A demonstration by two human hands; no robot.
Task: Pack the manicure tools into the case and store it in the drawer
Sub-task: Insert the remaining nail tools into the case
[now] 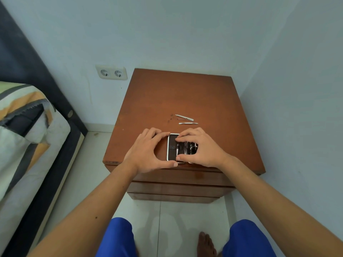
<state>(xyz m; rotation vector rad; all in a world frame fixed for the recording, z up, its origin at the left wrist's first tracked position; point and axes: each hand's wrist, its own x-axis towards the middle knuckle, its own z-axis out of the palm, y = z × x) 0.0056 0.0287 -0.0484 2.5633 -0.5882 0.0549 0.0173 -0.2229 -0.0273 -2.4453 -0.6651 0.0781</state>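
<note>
both hands (148, 151) (200, 147) grip open case (173, 147) holding tools (185, 146).

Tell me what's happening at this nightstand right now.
A person is packing a manicure set. Both hands are on the open case near the front of the wooden nightstand: the left hand steadies its left edge, the right hand presses on the tools inside. A few loose metal tools lie on the top behind the case. The drawers below look closed.
</note>
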